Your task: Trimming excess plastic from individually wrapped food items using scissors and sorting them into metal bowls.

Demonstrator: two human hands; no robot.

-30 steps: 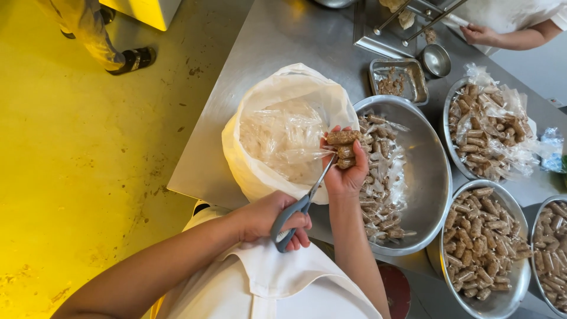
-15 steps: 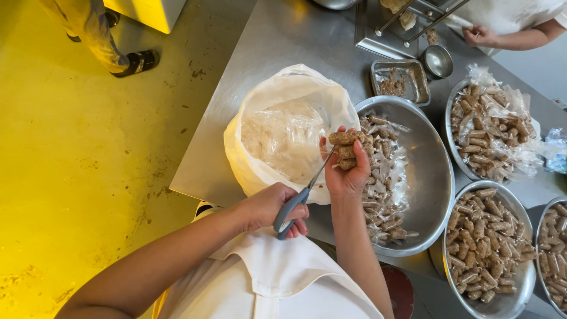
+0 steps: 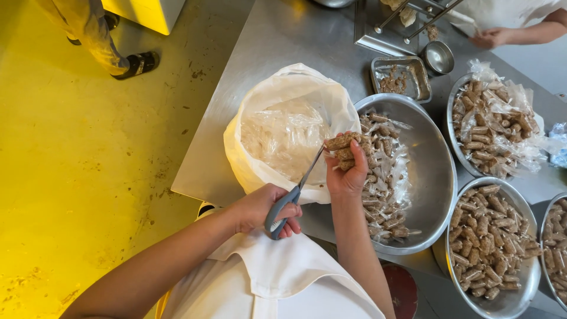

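Note:
My left hand (image 3: 260, 210) grips grey-handled scissors (image 3: 293, 192), and their blades reach up to a small wrapped pack of brown rolls (image 3: 344, 147). My right hand (image 3: 348, 171) holds that pack up over the edge of a white bag lined with clear plastic (image 3: 283, 133). Just right of the pack is a large steel bowl (image 3: 428, 171) with several wrapped rolls piled along its left side.
On the steel table (image 3: 277, 47), more steel bowls of brown rolls stand at right (image 3: 493, 248) and upper right (image 3: 493, 124). A small tray (image 3: 401, 77) and a metal cup (image 3: 438, 57) lie behind them. Another person's hand (image 3: 490, 38) works at top right. A person's feet stand on the yellow floor (image 3: 71, 165).
Both hands have stayed almost in place; the scissors and the pack have shifted only slightly over the bag's edge.

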